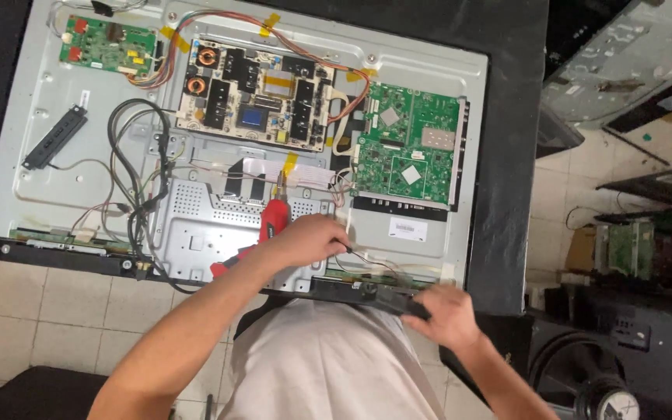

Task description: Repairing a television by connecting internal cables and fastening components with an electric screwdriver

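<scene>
Gripping red screwdriver (pixel 274 222), left hand (pixel 305 241) fisted | right hand (pixel 449 315) clasping black bezel strip (pixel 367 294)

— What have I got under my hands?

— I see a red screwdriver (pixel 272 222), its handle lying across the perforated metal bracket (pixel 204 214) at the middle of the opened television back (pixel 40 155), tip pointing away from me. Thin wires (pixel 371 263) run along the panel's near edge.

— And the near edge itself?

— I see a black bottom strip (pixel 367 292), long and narrow, lying flat along that edge, partly blurred at its right end.
</scene>
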